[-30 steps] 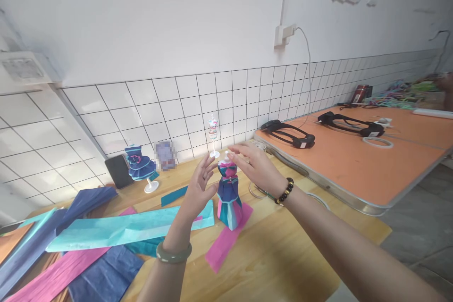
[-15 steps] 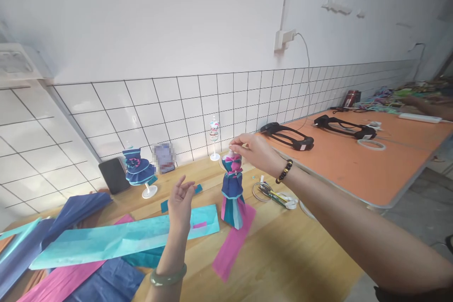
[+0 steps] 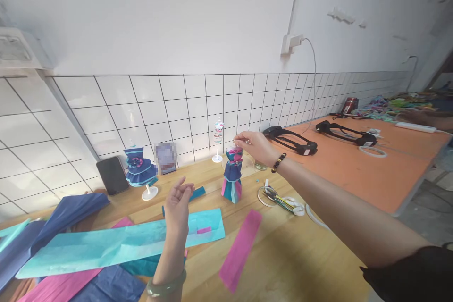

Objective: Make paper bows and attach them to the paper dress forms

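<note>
My right hand (image 3: 255, 147) pinches the top knob of a small dress form (image 3: 233, 172) in a blue, pink and teal paper dress. The form is upright over the wooden table, behind a loose pink strip (image 3: 241, 250); whether its base touches the wood I cannot tell. My left hand (image 3: 178, 205) is raised over a turquoise sheet (image 3: 116, 243), its fingers loosely curled and apart, with nothing in them. A second dress form (image 3: 139, 170) in a tiered blue dress stands on a white stand at the left. A smaller white-stand form (image 3: 218, 138) is by the wall.
Folded blue sheets (image 3: 71, 217) and pink sheets lie at the left. A black phone (image 3: 112, 175) leans on the tiled wall. Scissors-like tools (image 3: 283, 200) and a tape ring lie right of the form. Black headsets (image 3: 290, 140) rest on an orange table (image 3: 339, 170); another person's hand is far right.
My right hand has moved the dress form away from me toward the wall, off the pink strip. My left hand keeps nearly the same pose. The view has shifted slightly.
</note>
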`<action>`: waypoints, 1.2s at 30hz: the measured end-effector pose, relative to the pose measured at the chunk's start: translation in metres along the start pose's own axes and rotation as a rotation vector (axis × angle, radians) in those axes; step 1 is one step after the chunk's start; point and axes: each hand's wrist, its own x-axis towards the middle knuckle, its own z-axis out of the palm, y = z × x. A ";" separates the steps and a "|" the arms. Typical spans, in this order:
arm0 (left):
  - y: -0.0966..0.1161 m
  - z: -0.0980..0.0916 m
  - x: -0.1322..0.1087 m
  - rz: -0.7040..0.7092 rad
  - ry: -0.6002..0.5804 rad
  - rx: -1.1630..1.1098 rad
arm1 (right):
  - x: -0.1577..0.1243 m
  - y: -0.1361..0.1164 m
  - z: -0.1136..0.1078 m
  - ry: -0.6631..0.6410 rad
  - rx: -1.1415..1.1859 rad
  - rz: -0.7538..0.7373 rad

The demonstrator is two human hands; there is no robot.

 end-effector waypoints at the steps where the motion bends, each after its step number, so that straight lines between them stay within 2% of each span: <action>1: 0.000 0.000 0.000 -0.003 0.001 0.005 | 0.001 0.003 0.002 0.006 0.007 0.005; 7: 0.000 0.000 0.000 0.001 -0.012 0.034 | 0.003 0.014 0.006 0.046 0.042 0.018; 13: -0.002 -0.001 0.001 -0.007 -0.004 0.038 | 0.003 0.012 0.006 0.022 0.068 0.001; 29: -0.004 -0.003 0.004 -0.056 -0.003 0.013 | 0.008 0.025 0.015 0.064 0.129 0.063; 36: -0.004 -0.004 0.003 -0.062 -0.010 -0.015 | 0.003 0.031 0.008 0.179 0.196 0.106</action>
